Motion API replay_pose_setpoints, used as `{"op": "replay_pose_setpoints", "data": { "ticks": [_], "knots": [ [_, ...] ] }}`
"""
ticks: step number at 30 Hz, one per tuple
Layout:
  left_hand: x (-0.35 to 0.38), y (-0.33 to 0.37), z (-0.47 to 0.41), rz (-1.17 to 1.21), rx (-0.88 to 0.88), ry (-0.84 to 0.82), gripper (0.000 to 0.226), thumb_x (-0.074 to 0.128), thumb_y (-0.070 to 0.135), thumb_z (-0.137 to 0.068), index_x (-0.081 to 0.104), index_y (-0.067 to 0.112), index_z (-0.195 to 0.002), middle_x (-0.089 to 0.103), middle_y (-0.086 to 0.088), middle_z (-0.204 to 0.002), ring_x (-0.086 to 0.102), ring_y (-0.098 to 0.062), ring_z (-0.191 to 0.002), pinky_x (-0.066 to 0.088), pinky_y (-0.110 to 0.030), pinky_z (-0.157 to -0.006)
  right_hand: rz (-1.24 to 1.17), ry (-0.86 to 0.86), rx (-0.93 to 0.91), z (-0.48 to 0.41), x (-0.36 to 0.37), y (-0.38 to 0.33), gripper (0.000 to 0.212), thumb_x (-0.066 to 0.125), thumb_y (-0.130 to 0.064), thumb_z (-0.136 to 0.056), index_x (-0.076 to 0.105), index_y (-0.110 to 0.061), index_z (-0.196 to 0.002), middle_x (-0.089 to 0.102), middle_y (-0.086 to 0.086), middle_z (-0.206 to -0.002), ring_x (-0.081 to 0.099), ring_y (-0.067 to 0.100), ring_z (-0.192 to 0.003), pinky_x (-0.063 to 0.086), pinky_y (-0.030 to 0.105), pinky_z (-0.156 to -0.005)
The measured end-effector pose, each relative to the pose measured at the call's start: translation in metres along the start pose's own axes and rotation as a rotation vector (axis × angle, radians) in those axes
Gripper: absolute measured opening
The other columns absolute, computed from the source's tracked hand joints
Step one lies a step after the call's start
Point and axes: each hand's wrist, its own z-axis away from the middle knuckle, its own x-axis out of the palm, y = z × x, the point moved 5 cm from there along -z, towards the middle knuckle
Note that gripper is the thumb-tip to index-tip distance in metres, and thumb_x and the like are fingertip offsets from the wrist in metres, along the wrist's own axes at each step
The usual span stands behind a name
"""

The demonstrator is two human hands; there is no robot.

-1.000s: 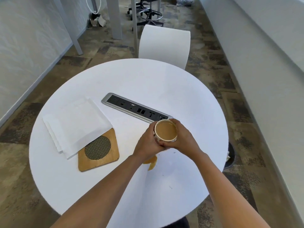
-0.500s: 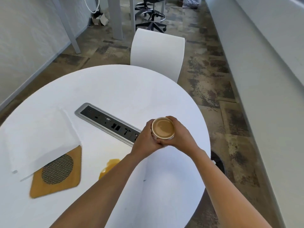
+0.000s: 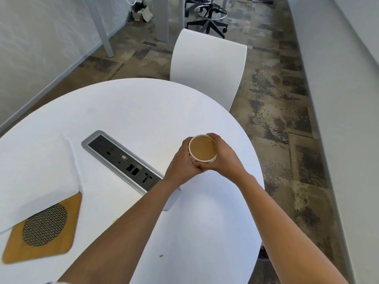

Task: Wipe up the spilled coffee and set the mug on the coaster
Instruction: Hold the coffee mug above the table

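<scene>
Head view: both hands (image 3: 205, 160), fingers clasped round the mug (image 3: 202, 148), have carried it right, away from the coaster (image 3: 41, 230); spill (image 3: 115, 220) still unwiped.

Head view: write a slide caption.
Both hands, left hand and right hand, hold a full coffee mug above the white table.

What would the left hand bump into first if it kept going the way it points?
The left hand points up and right, and it already touches the mug, with the right hand wrapped round the other side. Past them, only bare white table shows.
</scene>
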Motion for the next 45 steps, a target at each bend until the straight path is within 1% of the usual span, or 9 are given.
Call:
{"op": "replay_pose_setpoints", "data": {
  "ticks": [4,11,16,18,23,29,34,39,45],
  "knots": [
    [0.000,-0.008,-0.017,0.005,-0.005,0.011,0.078,0.082,0.033,-0.053,0.034,0.056,-0.110,0.054,0.031,-0.109,0.053,0.012,-0.100,0.047,-0.017,-0.075,-0.003,-0.014,0.005,-0.017,0.005,0.008,0.064,0.082,-0.051,-0.055,0.042,-0.047,-0.106,0.055,-0.037,-0.096,0.054,-0.010,-0.094,0.047,0.017,-0.073],
    [0.001,-0.024,-0.034,0.002,-0.022,0.011,0.079,0.083,0.031,-0.055,0.031,0.061,-0.107,0.052,0.034,-0.109,0.051,0.015,-0.099,0.042,-0.002,-0.071,-0.010,-0.042,0.020,-0.036,0.015,0.020,0.065,0.082,-0.050,-0.054,0.039,-0.053,-0.102,0.055,-0.038,-0.098,0.053,-0.014,-0.095,0.045,0.013,-0.072],
    [0.001,-0.030,-0.040,0.012,-0.035,0.008,0.081,0.085,0.028,-0.055,0.033,0.055,-0.111,0.054,0.028,-0.112,0.053,0.011,-0.101,0.045,-0.012,-0.075,0.003,-0.055,0.023,-0.041,0.016,0.018,0.062,0.078,-0.056,-0.052,0.036,-0.062,-0.098,0.052,-0.045,-0.098,0.052,-0.017,-0.094,0.045,0.014,-0.072],
    [0.001,-0.030,-0.041,0.014,-0.034,0.011,0.081,0.085,0.028,-0.054,0.032,0.059,-0.108,0.054,0.029,-0.112,0.053,0.011,-0.101,0.046,-0.015,-0.076,0.000,-0.059,0.025,-0.041,0.016,0.018,0.062,0.077,-0.056,-0.051,0.037,-0.063,-0.097,0.051,-0.045,-0.099,0.052,-0.017,-0.094,0.046,0.015,-0.072],
    [0.001,-0.030,-0.041,0.037,-0.012,0.002,0.084,0.084,0.025,-0.055,0.031,0.063,-0.107,0.052,0.029,-0.114,0.051,0.012,-0.101,0.044,-0.008,-0.075,-0.006,-0.072,0.030,-0.041,0.016,0.019,0.064,0.080,-0.053,-0.052,0.038,-0.063,-0.098,0.054,-0.041,-0.099,0.052,-0.014,-0.097,0.049,0.020,-0.075],
    [0.003,-0.029,-0.039,0.082,0.013,-0.038,0.086,0.082,0.020,-0.058,0.031,0.063,-0.111,0.047,0.031,-0.119,0.049,0.009,-0.109,0.044,-0.007,-0.081,-0.041,-0.096,0.027,-0.041,0.019,0.022,0.067,0.080,-0.053,-0.055,0.038,-0.050,-0.107,0.054,-0.031,-0.104,0.052,-0.008,-0.101,0.049,0.022,-0.082],
    [-0.001,-0.027,-0.040,0.084,0.057,-0.052,0.082,0.080,0.017,-0.060,0.035,0.057,-0.116,0.047,0.026,-0.121,0.047,0.011,-0.110,0.041,-0.004,-0.080,-0.014,-0.132,0.021,-0.040,0.022,0.030,0.089,0.085,-0.045,-0.058,0.038,-0.025,-0.131,0.047,-0.005,-0.130,0.045,0.005,-0.113,0.041,0.022,-0.091],
    [-0.004,-0.037,-0.036,0.034,-0.002,-0.038,0.091,0.080,0.016,-0.068,0.026,0.026,-0.140,0.039,0.004,-0.141,0.042,-0.007,-0.122,0.039,-0.023,-0.098,0.126,-0.151,-0.010,-0.038,0.020,0.029,0.102,0.084,-0.041,-0.062,0.029,-0.010,-0.142,0.034,0.009,-0.142,0.036,0.021,-0.129,0.037,0.031,-0.103],
    [-0.010,-0.029,-0.027,-0.022,0.025,-0.020,0.078,0.070,0.020,-0.080,0.025,0.020,-0.143,0.037,0.003,-0.144,0.035,-0.006,-0.129,0.033,-0.026,-0.105,0.217,-0.197,0.036,-0.036,0.017,0.028,0.103,0.076,-0.045,-0.071,0.018,-0.010,-0.148,0.031,0.012,-0.144,0.032,0.026,-0.131,0.032,0.032,-0.104]
  ]
}}
